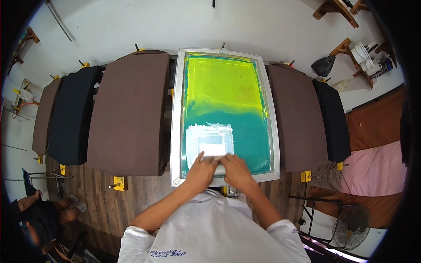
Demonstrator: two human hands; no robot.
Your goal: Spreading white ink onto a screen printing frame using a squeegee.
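In front of me lies a screen-printing screen in a pale metal frame (272,131), its mesh yellow-green at the top and teal (247,138) below, with faint lettering. White ink (209,129) is spread in a squarish patch at its lower left, around a paler window. Both hands grip a squeegee (219,170) at the bottom of this patch. My left hand (201,170) is closed on its left part, index finger pointing forward. My right hand (235,168) is closed on its right part. The squeegee's lower edge is partly hidden by my fingers.
Fabric-covered platens, brown (127,114) and black (70,116), flank the screen, with yellow brackets (119,183). A seated person (44,217) is at lower left. A fan (351,225) and metal stand are at lower right. Wooden shelves (344,50) hold containers on the right wall.
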